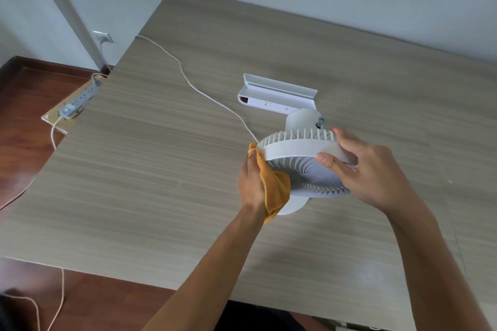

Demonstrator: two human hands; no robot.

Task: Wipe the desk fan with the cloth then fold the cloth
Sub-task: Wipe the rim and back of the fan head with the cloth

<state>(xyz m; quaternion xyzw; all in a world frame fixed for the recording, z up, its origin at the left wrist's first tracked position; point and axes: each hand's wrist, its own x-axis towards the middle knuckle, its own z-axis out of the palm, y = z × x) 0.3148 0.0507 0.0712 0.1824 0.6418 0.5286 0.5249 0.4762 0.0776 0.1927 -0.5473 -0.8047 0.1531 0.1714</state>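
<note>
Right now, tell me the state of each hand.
Left hand: closed, grip on the bunched orange cloth, pressed to the fan's rim.
Right hand: closed, grip on the round white plastic desk fan at its rim.

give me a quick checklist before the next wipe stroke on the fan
1. Cloth in hand: ok, the left hand grips the orange cloth.
2. Cloth on fan: ok, it presses against the left rim of the desk fan.
3. Fan steadied: ok, the right hand holds the opposite rim.
4. Fan base on the desk: cannot tell, mostly hidden.
5. Cord clear of the stroke: ok, it trails away left.
6. Fan unplugged: cannot tell.
</note>
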